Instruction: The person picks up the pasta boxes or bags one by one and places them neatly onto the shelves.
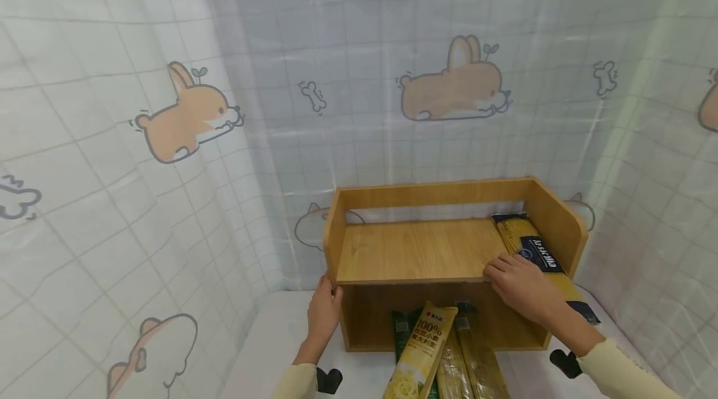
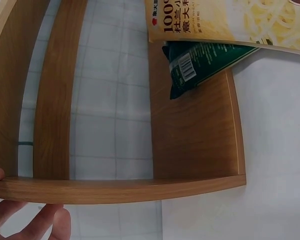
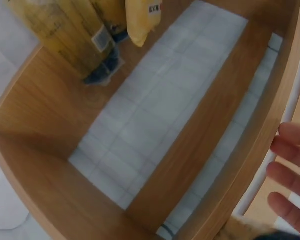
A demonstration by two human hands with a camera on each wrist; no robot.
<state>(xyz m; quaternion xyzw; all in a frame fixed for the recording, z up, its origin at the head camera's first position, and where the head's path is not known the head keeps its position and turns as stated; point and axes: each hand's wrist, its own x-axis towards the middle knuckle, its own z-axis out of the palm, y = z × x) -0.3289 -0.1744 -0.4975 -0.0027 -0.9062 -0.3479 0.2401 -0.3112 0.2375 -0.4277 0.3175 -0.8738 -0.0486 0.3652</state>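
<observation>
A two-tier wooden shelf stands before me. My left hand grips its left side panel near the upper board, fingers around the outside and thumb at the front edge. At the right, my right hand rests at the front edge of the upper board with loosely bent fingers. Beside that hand, a long pasta pack with a dark label lies on the upper board against the right side. In the lower compartment, a yellow pasta bag leans over a green bag and clear spaghetti packs.
The shelf stands on a white surface. The packs in the lower compartment stick out past its front. Behind and at both sides hangs a tile-patterned curtain with cartoon dogs. The shelf's back is partly open, with a wooden rail across it.
</observation>
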